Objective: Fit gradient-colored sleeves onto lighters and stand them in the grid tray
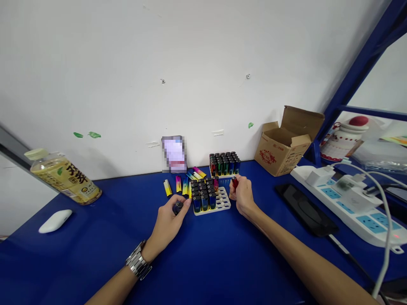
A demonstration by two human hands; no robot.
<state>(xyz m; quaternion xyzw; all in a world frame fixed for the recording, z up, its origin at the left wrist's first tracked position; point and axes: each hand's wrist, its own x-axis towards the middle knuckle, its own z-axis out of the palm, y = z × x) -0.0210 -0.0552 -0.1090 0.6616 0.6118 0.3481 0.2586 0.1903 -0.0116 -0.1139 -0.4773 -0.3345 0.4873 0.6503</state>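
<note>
My left hand (170, 218) is closed around a dark lighter (178, 206), just left of the near white tray (224, 203). In my right hand (243, 192), a red lighter (234, 182) is pinched at the tray's right side. Several dark blue lighters (204, 202) stand upright in the left part of this tray, with a red one (216, 183) toward the back. Bare holes show on its right. Loose yellow, pink and blue lighters (178, 184) lie behind my left hand.
A second rack of lighters (224, 164) stands by the wall, near a phone (174, 153). At left are a drink bottle (65, 176) and white case (55, 221). At right are an open carton (284, 144), black phone (305, 208) and power strip (346, 203) with cables.
</note>
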